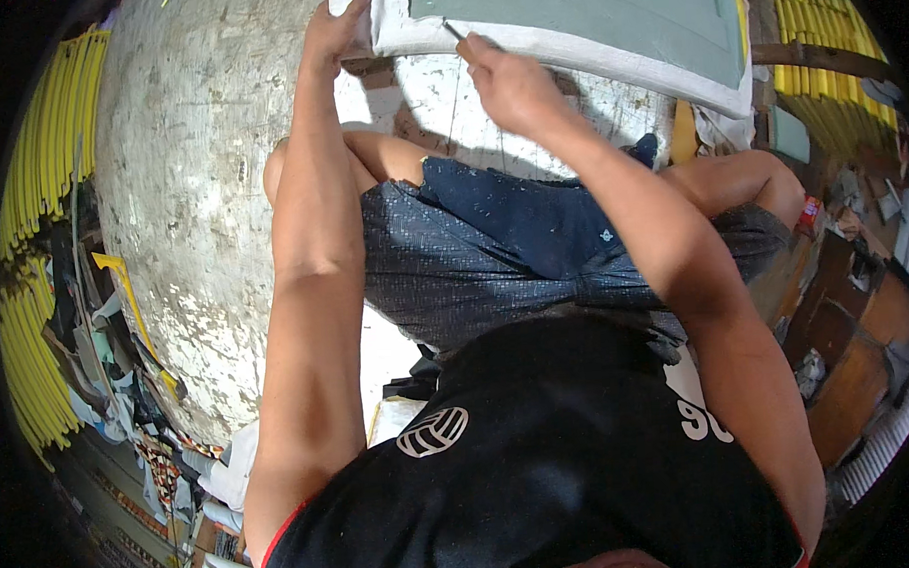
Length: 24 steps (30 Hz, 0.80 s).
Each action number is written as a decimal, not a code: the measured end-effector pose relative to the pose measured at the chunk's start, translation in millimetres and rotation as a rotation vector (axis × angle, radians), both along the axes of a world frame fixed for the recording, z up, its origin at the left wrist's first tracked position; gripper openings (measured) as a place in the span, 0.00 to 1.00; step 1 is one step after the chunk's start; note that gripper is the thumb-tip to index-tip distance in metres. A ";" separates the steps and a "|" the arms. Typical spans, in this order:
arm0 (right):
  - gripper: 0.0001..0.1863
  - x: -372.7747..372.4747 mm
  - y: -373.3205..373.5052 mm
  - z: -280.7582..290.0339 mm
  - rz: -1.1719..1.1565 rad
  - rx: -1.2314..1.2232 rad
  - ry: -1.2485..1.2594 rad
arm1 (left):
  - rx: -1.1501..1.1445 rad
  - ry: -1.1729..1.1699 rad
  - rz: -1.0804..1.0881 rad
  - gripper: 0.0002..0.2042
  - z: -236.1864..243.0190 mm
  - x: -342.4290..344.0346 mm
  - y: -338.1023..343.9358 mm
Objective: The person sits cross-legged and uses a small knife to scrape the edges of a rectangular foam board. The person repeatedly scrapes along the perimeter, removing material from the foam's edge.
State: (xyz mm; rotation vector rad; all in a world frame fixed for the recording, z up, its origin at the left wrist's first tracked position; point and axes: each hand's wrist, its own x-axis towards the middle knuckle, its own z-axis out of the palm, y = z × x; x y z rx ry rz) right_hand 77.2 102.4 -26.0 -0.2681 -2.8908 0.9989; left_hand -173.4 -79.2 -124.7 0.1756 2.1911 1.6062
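Across the top of the view lies a flat panel [586, 24], grey-green in the middle with a white border that looks like cloth or paper. Its upper part is cut off by the picture's edge. My left hand [336, 33] grips the panel's near left corner, thumb on top of the white border. In my right hand [523, 86] is a slim tool [453, 30] with a dark, narrow tip. That tip points at the line where white border meets grey-green, close to the left corner. My fingers cover most of its handle, so its exact kind is hidden.
My crossed legs are just below the panel, on a worn, paint-flecked white surface [187, 223]. Yellow ribbed stacks [49, 138] stand at left, with more yellow strips [826, 31] at far right. A yellow-framed saw-like tool [135, 305] lies at left. Scraps and brown boards [836, 321] crowd the right.
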 end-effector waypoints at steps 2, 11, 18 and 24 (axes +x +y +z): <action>0.22 2.8 -5.7 16.5 -0.018 0.038 -0.199 | -0.010 0.024 -0.013 0.33 2.5 -1.0 -4.2; 0.27 15.9 5.4 -20.1 0.029 0.414 -0.121 | 0.012 0.001 0.013 0.31 18.2 11.9 4.4; 0.30 14.8 15.2 -30.5 -0.001 -0.014 0.047 | -0.002 0.014 0.008 0.32 -9.8 -9.1 -12.5; 0.33 15.7 14.5 -47.3 -0.154 -0.326 -0.105 | -0.012 0.014 0.033 0.34 -2.5 -2.4 -2.2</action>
